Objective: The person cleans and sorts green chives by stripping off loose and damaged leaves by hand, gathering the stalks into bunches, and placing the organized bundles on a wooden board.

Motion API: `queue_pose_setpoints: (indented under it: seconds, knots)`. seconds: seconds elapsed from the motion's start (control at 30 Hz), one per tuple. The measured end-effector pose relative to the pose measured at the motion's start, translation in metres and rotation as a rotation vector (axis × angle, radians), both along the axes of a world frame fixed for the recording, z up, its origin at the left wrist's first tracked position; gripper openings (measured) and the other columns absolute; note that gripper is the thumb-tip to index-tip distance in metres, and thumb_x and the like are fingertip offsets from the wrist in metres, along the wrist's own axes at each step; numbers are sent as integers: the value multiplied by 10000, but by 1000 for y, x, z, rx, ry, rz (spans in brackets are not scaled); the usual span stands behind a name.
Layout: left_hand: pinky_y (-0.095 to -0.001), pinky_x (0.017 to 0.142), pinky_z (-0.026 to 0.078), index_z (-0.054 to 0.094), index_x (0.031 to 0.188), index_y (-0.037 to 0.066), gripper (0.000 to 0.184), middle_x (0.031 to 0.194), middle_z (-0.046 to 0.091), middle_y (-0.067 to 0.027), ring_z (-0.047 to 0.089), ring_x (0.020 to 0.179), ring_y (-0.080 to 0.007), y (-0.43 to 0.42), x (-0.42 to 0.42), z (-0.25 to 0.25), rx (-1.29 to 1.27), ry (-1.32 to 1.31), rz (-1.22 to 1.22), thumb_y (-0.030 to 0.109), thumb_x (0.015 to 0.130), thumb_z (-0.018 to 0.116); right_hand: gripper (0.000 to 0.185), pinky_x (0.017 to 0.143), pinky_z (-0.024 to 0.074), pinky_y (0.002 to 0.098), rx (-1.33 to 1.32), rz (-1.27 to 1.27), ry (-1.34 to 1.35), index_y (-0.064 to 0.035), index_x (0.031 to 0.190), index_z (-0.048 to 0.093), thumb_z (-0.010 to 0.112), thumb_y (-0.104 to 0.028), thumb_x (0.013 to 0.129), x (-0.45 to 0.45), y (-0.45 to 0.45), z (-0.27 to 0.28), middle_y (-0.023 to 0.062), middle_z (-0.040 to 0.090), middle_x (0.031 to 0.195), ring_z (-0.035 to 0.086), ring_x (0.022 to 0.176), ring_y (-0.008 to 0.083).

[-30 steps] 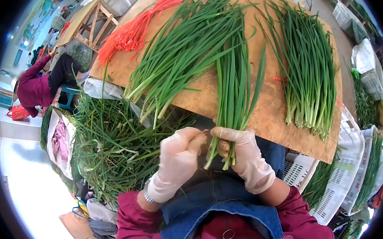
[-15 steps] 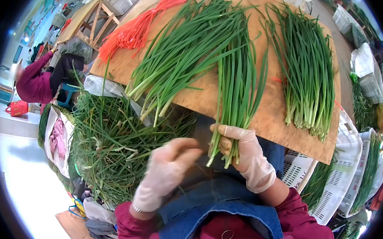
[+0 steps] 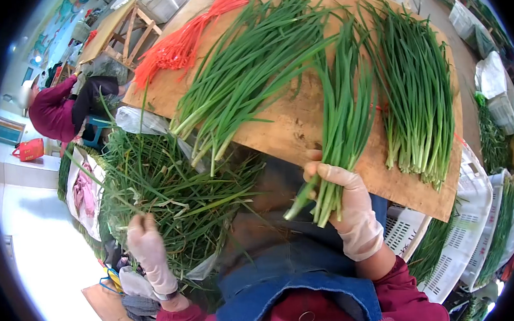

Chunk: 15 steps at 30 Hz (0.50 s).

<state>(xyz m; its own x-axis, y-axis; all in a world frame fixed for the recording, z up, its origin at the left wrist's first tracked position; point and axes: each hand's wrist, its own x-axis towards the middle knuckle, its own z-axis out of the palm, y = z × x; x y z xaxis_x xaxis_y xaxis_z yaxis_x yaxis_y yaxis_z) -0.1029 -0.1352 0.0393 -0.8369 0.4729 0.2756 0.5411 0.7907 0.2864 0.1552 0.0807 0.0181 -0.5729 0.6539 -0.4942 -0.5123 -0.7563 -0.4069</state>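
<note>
My right hand (image 3: 346,193), in a pale thin glove, is closed round the lower stalks of a bunch of green leafy stems (image 3: 345,115), whose cut ends point down toward my lap. My left hand (image 3: 147,242), gloved too, is over the left edge of a heap of loose green leaves (image 3: 171,194). Its fingers are pressed together and blurred; what they hold, if anything, cannot be made out. A loose pile of stems (image 3: 252,68) lies on the wooden board (image 3: 290,132), and a thick bundle with a red tie (image 3: 419,94) lies at its right.
Red strips (image 3: 175,45) lie at the board's upper left. White crates (image 3: 461,225) with greens stand at the right. Another person (image 3: 57,113) sits at the far left near a wooden table (image 3: 107,29). A white sack with pink cloth (image 3: 85,190) stands left of the heap.
My left hand has moved from beside the held bunch leftward to the heap's edge. My right hand has shifted slightly right with the bunch, which has come away from the loose pile.
</note>
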Motion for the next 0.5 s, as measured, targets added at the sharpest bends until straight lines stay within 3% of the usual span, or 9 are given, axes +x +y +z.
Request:
queue_pose_setpoints:
  seconds: [0.03,0.1,0.2,0.23,0.3,0.33,0.37,0.4,0.5]
  knots:
    - [-368,649,471,618,941,-1,214,858,619,-145,586,732,-280,-6,-5,-13,-154,276,-129,173,816,618,280,640,507,337,-10,1,7,15,1045,537,604,-68,785,1,0,3,107,640,821,597,763,197]
    - [-378,732,462,621,944,10,216,916,611,-166,587,795,-306,25,20,-8,67,41,-242,158,787,638,303,762,535,449,-13,25,92,12,1073,510,590,-78,796,5,1,2,100,623,813,614,894,270]
    - [-390,762,457,621,910,15,214,887,607,-179,577,811,-347,78,49,-9,143,-123,-370,171,768,655,319,751,536,463,-82,62,179,9,1089,494,589,-86,799,8,2,-5,98,606,826,611,859,263]
    - [-389,741,462,624,905,26,208,883,607,-181,578,811,-354,94,52,-13,81,-58,-386,177,765,655,310,629,535,373,-88,34,114,9,1100,489,572,-97,820,4,0,4,70,564,797,579,690,196]
    - [-389,688,472,628,908,23,197,836,619,-188,588,785,-376,118,47,-29,35,107,-445,169,774,632,303,525,465,301,-141,69,292,11,1103,490,562,-111,835,11,4,-5,46,514,754,497,587,144]
    - [-379,682,472,625,906,7,203,819,621,-188,592,765,-368,120,42,-38,110,-125,-419,161,774,629,299,473,430,265,-168,84,380,12,1104,491,557,-118,843,13,6,-6,34,489,732,456,535,117]
    - [-369,677,472,622,904,-9,208,802,623,-189,597,745,-360,121,36,-45,182,-356,-391,154,774,625,304,400,297,226,-162,43,333,10,1114,487,550,-136,855,13,5,-1,11,426,691,355,469,76]
    - [-359,671,473,618,902,-25,214,785,626,-189,601,725,-353,122,33,-49,252,-588,-362,146,774,622,308,394,298,226,-126,47,367,10,1116,486,552,-139,855,13,6,1,9,421,688,354,464,76]
    - [-281,611,464,611,978,-10,188,752,628,-109,574,637,-188,112,54,-22,490,-627,-354,103,828,594,339,374,296,231,-1,40,363,6,1130,478,571,-157,848,13,6,4,7,419,683,343,439,76]
